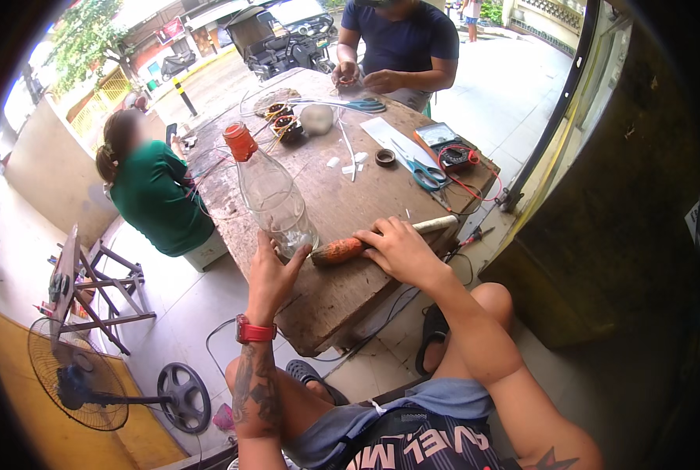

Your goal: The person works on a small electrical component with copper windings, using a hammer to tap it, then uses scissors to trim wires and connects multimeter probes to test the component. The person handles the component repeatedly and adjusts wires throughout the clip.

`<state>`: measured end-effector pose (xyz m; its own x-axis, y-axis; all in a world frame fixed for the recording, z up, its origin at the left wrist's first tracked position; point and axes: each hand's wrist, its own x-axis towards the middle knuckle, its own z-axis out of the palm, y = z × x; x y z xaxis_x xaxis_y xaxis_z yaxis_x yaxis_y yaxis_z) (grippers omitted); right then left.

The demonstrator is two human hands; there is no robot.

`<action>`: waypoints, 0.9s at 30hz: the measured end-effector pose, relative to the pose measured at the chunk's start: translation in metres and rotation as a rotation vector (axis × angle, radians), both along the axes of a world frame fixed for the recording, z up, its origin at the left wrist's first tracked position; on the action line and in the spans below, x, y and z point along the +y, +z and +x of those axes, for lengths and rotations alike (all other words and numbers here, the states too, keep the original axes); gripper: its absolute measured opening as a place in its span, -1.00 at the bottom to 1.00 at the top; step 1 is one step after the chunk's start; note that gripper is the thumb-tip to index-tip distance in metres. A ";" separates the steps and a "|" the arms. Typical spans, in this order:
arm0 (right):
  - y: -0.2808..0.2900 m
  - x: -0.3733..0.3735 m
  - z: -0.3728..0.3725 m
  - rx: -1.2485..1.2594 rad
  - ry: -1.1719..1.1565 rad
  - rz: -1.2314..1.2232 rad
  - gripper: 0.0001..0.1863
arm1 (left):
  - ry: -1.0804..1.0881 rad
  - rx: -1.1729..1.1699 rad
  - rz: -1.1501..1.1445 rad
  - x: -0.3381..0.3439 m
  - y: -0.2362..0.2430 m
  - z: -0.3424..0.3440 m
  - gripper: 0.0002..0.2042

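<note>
My left hand holds the lower end of a clear glass bottle with an orange-red top, near the front of the wooden table. Just to its right, my right hand has its fingers curled over a worn orange cylindrical tool, whose dark end lies beside the bottle's base. A pale rod sticks out to the right of that hand; whether it joins the tool is hidden.
Scissors, a tape roll, a meter, a round stone-like object and wired parts lie farther back. Two people work at left and back. A fan and folding stand are left.
</note>
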<state>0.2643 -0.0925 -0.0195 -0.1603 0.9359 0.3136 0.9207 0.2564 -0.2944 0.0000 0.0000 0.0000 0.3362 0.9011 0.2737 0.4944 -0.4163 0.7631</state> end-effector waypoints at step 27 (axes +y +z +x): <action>-0.001 -0.004 -0.002 0.003 -0.005 0.043 -0.60 | -0.050 0.148 0.104 0.001 -0.020 -0.018 -0.21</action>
